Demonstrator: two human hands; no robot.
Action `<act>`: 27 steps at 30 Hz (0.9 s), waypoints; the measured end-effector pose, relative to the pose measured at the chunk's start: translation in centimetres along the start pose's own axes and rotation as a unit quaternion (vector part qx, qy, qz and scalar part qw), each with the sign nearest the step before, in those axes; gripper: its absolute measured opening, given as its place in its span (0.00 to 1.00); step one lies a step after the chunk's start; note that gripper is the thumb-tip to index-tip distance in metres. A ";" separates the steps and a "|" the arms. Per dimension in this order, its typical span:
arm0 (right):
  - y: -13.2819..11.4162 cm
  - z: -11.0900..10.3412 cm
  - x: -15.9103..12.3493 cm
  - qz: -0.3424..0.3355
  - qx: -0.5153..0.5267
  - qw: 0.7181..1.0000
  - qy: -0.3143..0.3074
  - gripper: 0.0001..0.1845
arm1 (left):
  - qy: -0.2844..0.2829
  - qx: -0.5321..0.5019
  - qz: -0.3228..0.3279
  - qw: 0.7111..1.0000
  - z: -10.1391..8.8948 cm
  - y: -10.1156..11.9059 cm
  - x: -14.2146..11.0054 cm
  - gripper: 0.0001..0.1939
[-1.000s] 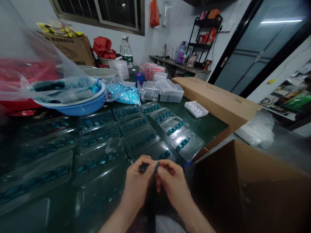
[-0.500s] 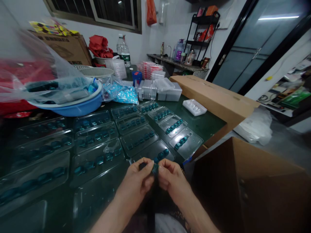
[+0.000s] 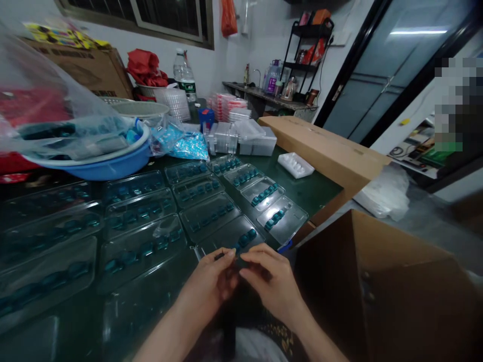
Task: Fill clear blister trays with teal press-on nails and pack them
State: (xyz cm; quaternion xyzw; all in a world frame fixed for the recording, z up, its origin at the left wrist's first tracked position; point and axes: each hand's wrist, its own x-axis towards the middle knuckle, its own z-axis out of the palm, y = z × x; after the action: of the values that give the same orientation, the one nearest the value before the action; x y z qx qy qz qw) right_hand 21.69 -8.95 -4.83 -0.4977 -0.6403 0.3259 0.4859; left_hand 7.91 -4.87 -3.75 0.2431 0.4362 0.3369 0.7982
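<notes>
The water bottle [image 3: 184,70] has a green label, too small to read. The left hand [image 3: 207,286] pinches a small dark piece [image 3: 219,256] between thumb and fingers, its tip poking out leftward. The right hand [image 3: 273,286] is loosely curled and empty, just beside it, at the edge of a clear tray [image 3: 215,241] of teal pieces [image 3: 247,238].

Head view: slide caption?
Left hand pinches a small dark piece by the right hand, over clear trays of teal pieces.

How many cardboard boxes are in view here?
3 cardboard boxes: one behind the blue basin at far left, a long flat one at right, and an open one at front right. More may be hidden.
</notes>
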 end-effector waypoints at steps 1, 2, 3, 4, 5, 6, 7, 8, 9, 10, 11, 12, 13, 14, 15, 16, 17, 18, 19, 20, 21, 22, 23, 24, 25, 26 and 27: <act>0.1 -0.1 0.0 -0.002 -0.004 1.000 -0.003 0.11 | -0.008 -0.014 -0.007 1.000 0.1 0.0 0.2 0.09; 0.1 -0.2 -0.1 -0.005 -0.008 1.000 -0.002 0.12 | -0.016 -0.026 -0.012 0.999 0.1 0.0 0.3 0.08; 0.1 -0.4 -0.1 -0.007 -0.012 1.000 0.002 0.12 | -0.025 -0.035 -0.016 0.999 0.3 0.0 0.4 0.08; 0.2 -0.5 -0.1 -0.008 -0.016 1.000 0.007 0.12 | -0.034 -0.041 -0.018 0.998 0.4 0.0 0.6 0.07; 0.3 -0.8 0.0 -0.006 -0.019 1.000 0.012 0.11 | -0.041 -0.045 -0.018 0.998 0.6 0.1 0.6 0.07; 0.4 -1.2 0.1 0.001 -0.019 1.000 0.019 0.10 | -0.045 -0.047 -0.016 0.998 0.7 0.2 0.7 0.06; 0.8 -1.8 0.4 0.013 -0.016 0.999 0.030 0.09 | -0.043 -0.048 -0.013 0.998 0.9 0.3 0.7 0.05; 1.3 -2.6 0.9 0.031 -0.013 0.998 0.047 0.09 | -0.036 -0.049 -0.009 0.998 1.0 0.5 0.7 0.05; 2.0 -3.7 1.5 0.049 -0.021 0.996 0.070 0.09 | -0.027 -0.048 -0.005 0.998 1.0 0.7 0.6 0.06; 2.9 -4.9 2.3 0.067 -0.035 0.992 0.099 0.10 | -0.015 -0.045 -0.002 0.999 1.0 0.9 0.6 0.06; 4.0 -6.3 3.1 0.080 -0.060 0.987 0.129 0.12 | -0.004 -0.040 -0.001 0.999 0.9 1.1 0.5 0.07; 5.2 -7.8 4.1 0.081 -0.111 0.977 0.162 0.13 | 0.009 -0.032 0.004 0.999 0.8 1.2 0.4 0.08; 6.5 -9.2 5.1 0.079 -0.135 0.971 0.182 0.14 | 0.019 -0.024 0.009 0.999 0.6 1.4 0.4 0.08; 7.7 -10.5 6.0 0.078 -0.151 0.967 0.191 0.14 | 0.028 -0.016 0.013 0.999 0.4 1.6 0.3 0.09; 8.9 -11.6 6.9 0.076 -0.168 0.964 0.191 0.14 | 0.036 -0.010 0.013 0.999 0.1 1.7 0.3 0.10; 9.9 -12.4 7.6 0.075 -0.180 0.963 0.186 0.14 | 0.039 -0.006 0.013 0.999 -0.1 1.7 0.2 0.10; 10.7 -13.0 8.2 0.074 -0.193 0.962 0.178 0.14 | 0.038 -0.005 0.011 0.999 -0.3 1.8 0.2 0.10; 11.4 -13.3 8.7 0.072 -0.205 0.961 0.169 0.13 | 0.035 -0.003 0.008 0.999 -0.6 1.8 0.1 0.10; 11.8 -13.5 9.0 0.070 -0.217 0.961 0.159 0.13 | 0.032 -0.002 0.004 0.999 -0.7 1.8 0.1 0.10; 12.2 -13.5 9.3 0.067 -0.229 0.960 0.148 0.13 | 0.030 0.001 0.003 1.000 -0.9 1.7 0.1 0.09; 12.4 -13.4 9.5 0.065 -0.241 0.959 0.138 0.12 | 0.027 0.005 0.003 1.000 -1.0 1.7 0.0 0.08; 12.5 -13.3 9.6 0.062 -0.252 0.957 0.127 0.11 | 0.024 0.009 0.003 1.000 -1.0 1.6 0.0 0.07; 12.5 -13.1 9.7 0.059 -0.264 0.956 0.116 0.10 | 0.021 0.014 0.003 1.000 -1.0 1.6 0.0 0.07; 12.5 -13.0 9.8 0.056 -0.276 0.954 0.104 0.09 | 0.016 0.018 0.004 1.000 -1.0 1.6 0.0 0.07; 12.5 -12.9 9.9 0.053 -0.287 0.952 0.093 0.09 | 0.013 0.021 0.005 1.000 -1.0 1.6 0.0 0.07; 12.5 -12.8 10.0 0.050 -0.299 0.949 0.083 0.08 | 0.016 0.024 0.005 1.000 -0.9 1.6 0.0 0.06; 12.5 -12.6 10.1 0.047 -0.311 0.946 0.074 0.07 | 0.020 0.026 0.005 0.999 -0.9 1.7 -0.1 0.06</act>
State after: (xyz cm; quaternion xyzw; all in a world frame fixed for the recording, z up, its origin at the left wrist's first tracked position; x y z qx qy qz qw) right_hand 37.35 3.50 -9.12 -0.6764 -0.6478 0.0958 0.3372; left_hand 6.57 -3.75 -2.98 0.2591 0.4594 0.3340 0.7812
